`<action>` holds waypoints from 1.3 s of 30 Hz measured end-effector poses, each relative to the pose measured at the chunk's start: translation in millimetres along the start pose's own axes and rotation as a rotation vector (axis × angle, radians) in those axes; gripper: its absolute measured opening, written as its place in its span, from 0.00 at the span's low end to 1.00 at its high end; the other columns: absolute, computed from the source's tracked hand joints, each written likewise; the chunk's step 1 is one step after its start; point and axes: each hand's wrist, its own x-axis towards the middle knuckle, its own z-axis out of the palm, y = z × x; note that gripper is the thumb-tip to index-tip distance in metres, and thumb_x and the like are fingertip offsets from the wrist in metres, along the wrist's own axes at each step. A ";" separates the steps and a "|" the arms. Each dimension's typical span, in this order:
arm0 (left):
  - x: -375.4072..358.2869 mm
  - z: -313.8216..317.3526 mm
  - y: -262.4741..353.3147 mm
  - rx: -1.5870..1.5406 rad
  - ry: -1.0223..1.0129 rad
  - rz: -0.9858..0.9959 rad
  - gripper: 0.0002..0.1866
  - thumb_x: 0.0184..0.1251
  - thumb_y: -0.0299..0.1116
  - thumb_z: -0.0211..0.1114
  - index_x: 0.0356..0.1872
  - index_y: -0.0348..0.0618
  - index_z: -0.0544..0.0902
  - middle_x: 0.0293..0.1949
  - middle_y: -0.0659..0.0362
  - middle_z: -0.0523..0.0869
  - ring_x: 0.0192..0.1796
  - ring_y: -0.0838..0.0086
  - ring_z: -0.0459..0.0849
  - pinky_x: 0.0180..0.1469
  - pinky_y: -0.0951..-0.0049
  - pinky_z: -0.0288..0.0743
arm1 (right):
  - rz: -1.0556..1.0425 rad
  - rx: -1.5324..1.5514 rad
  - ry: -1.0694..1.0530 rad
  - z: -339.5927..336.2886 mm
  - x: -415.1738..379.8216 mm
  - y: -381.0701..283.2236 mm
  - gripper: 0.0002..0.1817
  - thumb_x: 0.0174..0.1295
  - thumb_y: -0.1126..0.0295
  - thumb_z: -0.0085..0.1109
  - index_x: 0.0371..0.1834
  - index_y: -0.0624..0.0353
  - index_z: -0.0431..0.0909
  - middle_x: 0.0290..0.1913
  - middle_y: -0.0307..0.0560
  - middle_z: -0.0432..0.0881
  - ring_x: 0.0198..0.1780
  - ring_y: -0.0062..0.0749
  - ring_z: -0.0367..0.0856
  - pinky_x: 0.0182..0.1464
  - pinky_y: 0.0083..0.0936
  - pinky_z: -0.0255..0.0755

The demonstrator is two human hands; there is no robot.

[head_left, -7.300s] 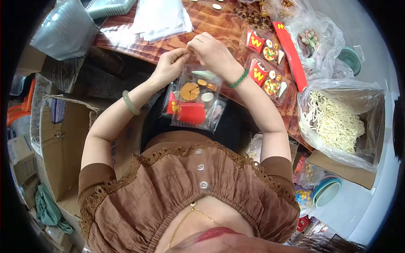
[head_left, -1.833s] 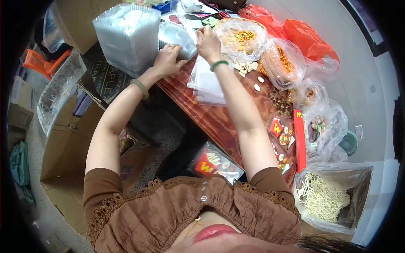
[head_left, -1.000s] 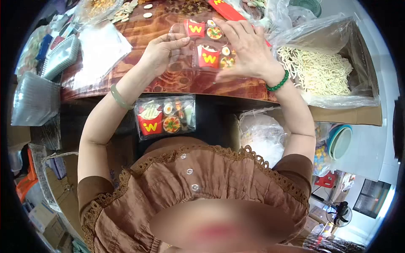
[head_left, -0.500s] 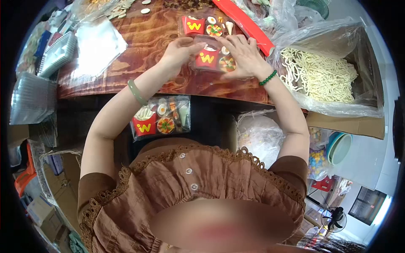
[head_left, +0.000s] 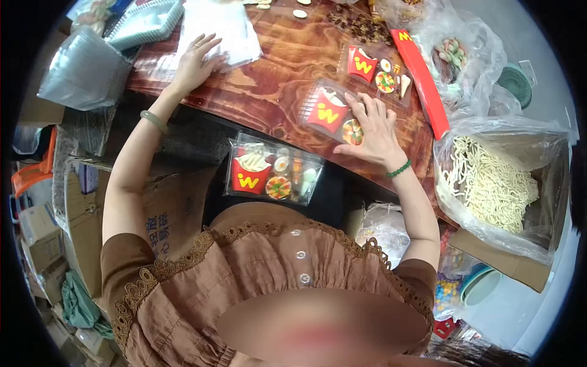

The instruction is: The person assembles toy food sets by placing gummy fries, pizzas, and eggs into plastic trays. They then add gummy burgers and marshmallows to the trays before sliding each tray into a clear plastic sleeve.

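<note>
My left hand lies with spread fingers on a stack of clear plastic bags at the table's left side. With its thumb at the near edge and fingers over the far edge, my right hand grips the right end of a clear tray pack. That pack shows a red fries carton with a yellow mark and a round pizza-like piece; my hand hides its right part. A similar pack lies just beyond it. Another filled pack rests near my lap, below the table edge.
A red strip lies at the right of the wooden table. Beside it stands a plastic-lined carton of pale noodle-like pieces. Stacked clear trays stand at the left. Small brown pieces are scattered at the back.
My left hand has left the tray pack and moved left onto the clear bags. The right hand stays on the pack, which has shifted left relative to the far pack. The view has turned.
</note>
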 end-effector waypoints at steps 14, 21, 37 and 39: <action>-10.9 18.9 26.5 0.126 0.023 0.105 0.13 0.62 0.41 0.68 0.45 0.49 0.88 0.58 0.54 0.80 0.66 0.59 0.71 0.63 0.62 0.72 | -0.035 0.057 -0.036 3.4 53.0 -44.2 0.59 0.34 0.30 0.68 0.72 0.46 0.61 0.66 0.53 0.62 0.65 0.48 0.60 0.60 0.47 0.54; -3.3 26.0 12.5 -0.063 0.119 0.119 0.11 0.65 0.38 0.63 0.42 0.43 0.85 0.48 0.50 0.85 0.58 0.57 0.78 0.57 0.60 0.74 | -0.035 0.039 0.014 10.6 55.0 -53.6 0.56 0.36 0.32 0.68 0.71 0.44 0.61 0.64 0.55 0.64 0.61 0.48 0.63 0.58 0.46 0.54; 9.9 16.8 33.8 -0.261 -0.121 -0.171 0.11 0.67 0.35 0.61 0.42 0.36 0.79 0.34 0.46 0.86 0.38 0.57 0.85 0.41 0.63 0.77 | -0.035 0.120 0.017 -10.0 60.0 -73.4 0.52 0.35 0.38 0.70 0.69 0.42 0.64 0.59 0.54 0.67 0.58 0.47 0.65 0.55 0.43 0.57; 10.5 23.3 38.3 -0.390 -0.152 -0.255 0.10 0.68 0.33 0.60 0.41 0.34 0.80 0.35 0.46 0.86 0.37 0.59 0.85 0.42 0.64 0.77 | -0.119 0.160 0.030 -16.9 70.6 -83.2 0.51 0.37 0.39 0.69 0.69 0.42 0.64 0.59 0.53 0.67 0.57 0.45 0.64 0.55 0.42 0.55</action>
